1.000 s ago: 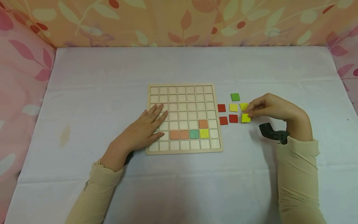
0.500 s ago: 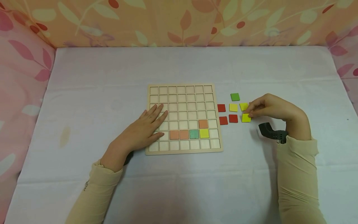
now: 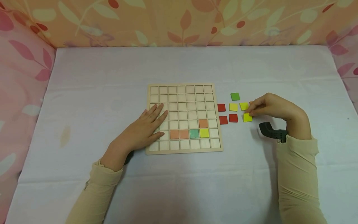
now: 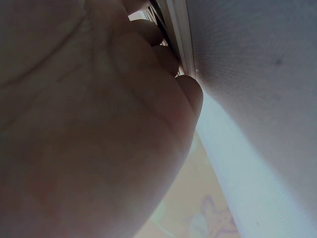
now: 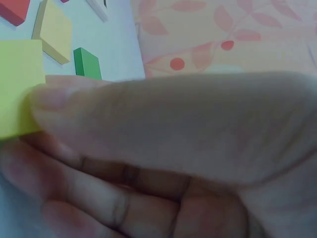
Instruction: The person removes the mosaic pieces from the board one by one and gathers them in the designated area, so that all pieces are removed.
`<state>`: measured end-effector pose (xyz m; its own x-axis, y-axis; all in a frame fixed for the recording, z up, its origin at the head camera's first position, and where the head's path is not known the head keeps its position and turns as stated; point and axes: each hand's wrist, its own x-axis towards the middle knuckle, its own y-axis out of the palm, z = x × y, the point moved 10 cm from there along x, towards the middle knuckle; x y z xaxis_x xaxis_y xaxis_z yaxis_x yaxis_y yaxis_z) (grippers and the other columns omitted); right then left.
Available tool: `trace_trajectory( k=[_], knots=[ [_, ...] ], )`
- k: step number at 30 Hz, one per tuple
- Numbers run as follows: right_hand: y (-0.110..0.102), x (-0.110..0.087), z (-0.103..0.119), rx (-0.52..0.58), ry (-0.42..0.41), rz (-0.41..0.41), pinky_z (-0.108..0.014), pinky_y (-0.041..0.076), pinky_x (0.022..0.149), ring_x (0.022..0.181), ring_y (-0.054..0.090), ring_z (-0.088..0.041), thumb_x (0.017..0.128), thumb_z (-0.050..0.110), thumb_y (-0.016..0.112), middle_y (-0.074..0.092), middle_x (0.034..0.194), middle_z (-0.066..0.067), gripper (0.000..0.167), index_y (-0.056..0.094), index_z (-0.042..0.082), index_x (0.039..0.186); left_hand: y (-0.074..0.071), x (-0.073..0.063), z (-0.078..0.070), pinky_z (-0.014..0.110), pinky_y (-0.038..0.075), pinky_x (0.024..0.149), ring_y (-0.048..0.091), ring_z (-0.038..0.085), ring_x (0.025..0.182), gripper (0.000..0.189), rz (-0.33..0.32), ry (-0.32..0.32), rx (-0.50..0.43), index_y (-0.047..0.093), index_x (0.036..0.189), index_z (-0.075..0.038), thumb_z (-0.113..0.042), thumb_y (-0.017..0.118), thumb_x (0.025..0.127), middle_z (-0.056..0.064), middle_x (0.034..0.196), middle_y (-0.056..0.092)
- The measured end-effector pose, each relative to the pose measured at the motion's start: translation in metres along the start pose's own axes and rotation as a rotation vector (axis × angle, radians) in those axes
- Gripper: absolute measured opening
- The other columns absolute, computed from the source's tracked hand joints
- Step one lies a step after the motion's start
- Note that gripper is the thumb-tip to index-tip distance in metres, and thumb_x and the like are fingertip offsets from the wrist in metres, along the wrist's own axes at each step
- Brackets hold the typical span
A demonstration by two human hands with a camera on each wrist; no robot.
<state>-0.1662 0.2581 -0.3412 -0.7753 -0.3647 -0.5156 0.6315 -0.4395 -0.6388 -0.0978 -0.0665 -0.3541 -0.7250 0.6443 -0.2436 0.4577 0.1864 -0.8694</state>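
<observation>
My left hand (image 3: 141, 127) rests spread on the left side of a wooden grid board (image 3: 184, 150), covering some of its cells. In the left wrist view, the fingers (image 4: 188, 91) lie along the board's edge. My right hand (image 3: 275, 107) pinches a yellow tile (image 3: 247, 117) at its right edge, the thumb on one face. The right wrist view shows that yellow tile (image 5: 20, 89) up close, beyond the thumb tip. Just behind it lies another yellow tile (image 3: 244, 106), partly overlapped by my fingers.
Between board and right hand lie a pale yellow tile (image 3: 233, 107), a green tile (image 3: 235, 96) and three red ones, one a red tile (image 3: 233, 118). Set in the board are orange tiles, a teal tile (image 3: 194, 133) and a yellow tile (image 3: 204, 133). A patterned cloth (image 3: 156, 23) borders the table.
The pinched yellow tile has shifted slightly to the right, away from the red tile beside it. My left hand and the board have stayed in place.
</observation>
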Motion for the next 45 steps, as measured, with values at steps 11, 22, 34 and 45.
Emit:
trace_trajectory(
  k=[11,22,34,45],
  knots=[
    [-0.003,-0.003,-0.002,0.002,0.014,-0.009,-0.054,0.039,0.098,0.121,0.049,-0.035,0.088,0.011,0.067,0.063,0.119,-0.018,0.018,0.074,0.005,0.103,0.0,0.0,0.0,0.047,0.004,0.115,-0.007,0.026,0.143,0.069,-0.007,0.004,0.004,0.013,0.152,-0.008,-0.032,0.05,0.098,0.012,0.157,-0.005],
    [-0.007,-0.006,-0.004,-0.022,0.018,-0.031,-0.015,0.042,0.083,0.116,0.053,-0.028,0.088,0.015,0.068,0.065,0.117,-0.012,0.017,0.075,0.008,0.102,0.001,0.0,0.001,0.047,0.004,0.115,-0.008,0.025,0.143,0.069,-0.005,0.005,0.006,0.013,0.152,-0.008,-0.032,0.05,0.098,0.012,0.157,-0.006],
    [-0.003,-0.005,0.014,0.117,-0.141,-0.023,-0.016,0.049,0.076,0.088,0.063,-0.01,0.087,0.004,0.066,0.068,0.101,-0.01,0.013,0.07,0.0,0.099,0.001,-0.001,0.001,0.046,0.003,0.115,-0.008,0.025,0.143,0.069,-0.003,0.0,-0.003,0.013,0.152,-0.008,-0.032,0.05,0.098,0.012,0.157,-0.006],
    [0.008,0.006,0.035,0.242,-0.227,-0.02,-0.02,0.052,0.072,0.08,0.065,-0.015,0.084,0.002,0.07,0.07,0.092,-0.012,0.016,0.068,-0.004,0.099,0.001,-0.001,0.001,0.047,0.004,0.114,-0.007,0.026,0.143,0.069,-0.007,0.004,-0.002,0.013,0.152,-0.008,-0.032,0.05,0.098,0.012,0.157,-0.005]
  ],
)
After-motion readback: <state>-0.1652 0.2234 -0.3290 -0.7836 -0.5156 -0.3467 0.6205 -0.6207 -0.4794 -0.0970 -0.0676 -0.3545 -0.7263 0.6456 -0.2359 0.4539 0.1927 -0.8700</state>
